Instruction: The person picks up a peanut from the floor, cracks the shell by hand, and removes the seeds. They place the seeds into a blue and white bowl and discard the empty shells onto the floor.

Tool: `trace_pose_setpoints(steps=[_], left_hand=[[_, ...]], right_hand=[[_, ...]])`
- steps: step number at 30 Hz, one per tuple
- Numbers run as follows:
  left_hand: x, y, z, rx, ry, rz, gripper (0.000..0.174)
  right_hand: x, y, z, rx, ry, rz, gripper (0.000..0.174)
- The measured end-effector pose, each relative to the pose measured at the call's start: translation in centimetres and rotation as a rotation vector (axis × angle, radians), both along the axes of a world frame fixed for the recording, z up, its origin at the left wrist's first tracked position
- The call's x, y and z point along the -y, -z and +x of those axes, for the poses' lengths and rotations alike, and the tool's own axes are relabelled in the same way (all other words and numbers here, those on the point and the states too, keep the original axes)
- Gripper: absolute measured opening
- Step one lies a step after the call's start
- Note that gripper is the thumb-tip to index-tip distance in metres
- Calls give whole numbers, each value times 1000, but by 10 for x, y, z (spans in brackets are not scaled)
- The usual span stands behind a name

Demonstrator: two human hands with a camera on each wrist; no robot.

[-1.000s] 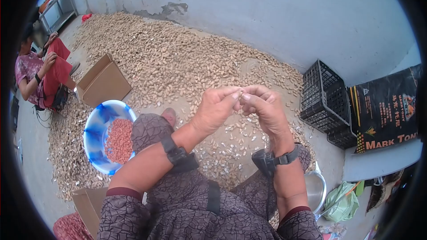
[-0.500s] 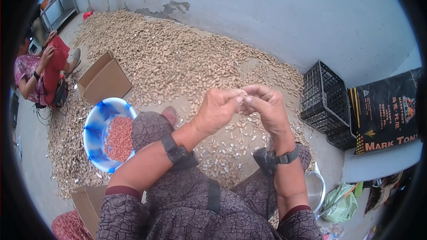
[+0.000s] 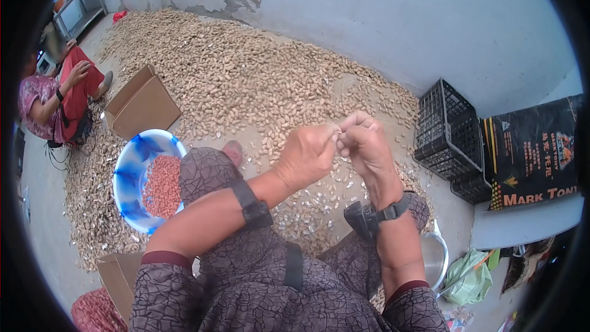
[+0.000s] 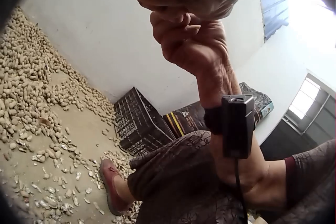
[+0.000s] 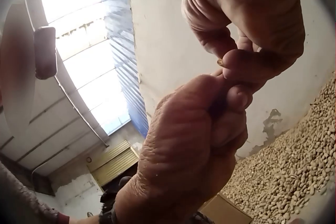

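Observation:
Both hands meet fingertip to fingertip above the shell-strewn floor. My right hand (image 3: 372,154) has its fingers bent, and in the right wrist view its thumb and finger pinch a small tan peanut piece (image 5: 220,62). My left hand (image 3: 307,157) comes in from the other side with curled fingers, its thumb and forefinger pinching at the same piece; most of the piece is hidden by the fingers. Loose unshelled peanuts (image 3: 246,80) spread in a wide heap beyond the hands. Pink kernels (image 3: 163,187) lie in a blue-and-white basin (image 3: 126,178) beside the left knee.
An open cardboard box (image 3: 144,107) stands beyond the basin. A person in red trousers (image 3: 80,80) sits at far left. Black crates (image 3: 448,132) and a printed black sack (image 3: 534,154) are at right, near a metal bowl (image 3: 435,261) and a green bag (image 3: 470,280).
My left hand has turned and shifted slightly right, its back now more toward the head camera. The right fingers are more bent. The seated person's arm has moved.

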State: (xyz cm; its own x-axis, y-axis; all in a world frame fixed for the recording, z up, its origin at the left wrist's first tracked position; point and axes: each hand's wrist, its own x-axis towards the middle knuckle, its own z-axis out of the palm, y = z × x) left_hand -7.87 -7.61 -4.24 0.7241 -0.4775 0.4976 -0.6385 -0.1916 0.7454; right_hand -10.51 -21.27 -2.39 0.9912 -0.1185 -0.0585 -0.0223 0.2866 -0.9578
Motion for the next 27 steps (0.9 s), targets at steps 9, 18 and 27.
trace_pose_setpoints(steps=[9, 18, 27], left_hand=[[9, 8, -3, 114, -57, 27, 12], [9, 13, -2, 7, -87, -91, 13], [0, -2, 4, -579, 153, -353, 20]], right_hand=[[-5, 8, 2, -55, 79, 163, 9], [-11, 24, 0, -76, 109, 165, 10], [-9, 12, -4, -26, 111, 138, 3]])
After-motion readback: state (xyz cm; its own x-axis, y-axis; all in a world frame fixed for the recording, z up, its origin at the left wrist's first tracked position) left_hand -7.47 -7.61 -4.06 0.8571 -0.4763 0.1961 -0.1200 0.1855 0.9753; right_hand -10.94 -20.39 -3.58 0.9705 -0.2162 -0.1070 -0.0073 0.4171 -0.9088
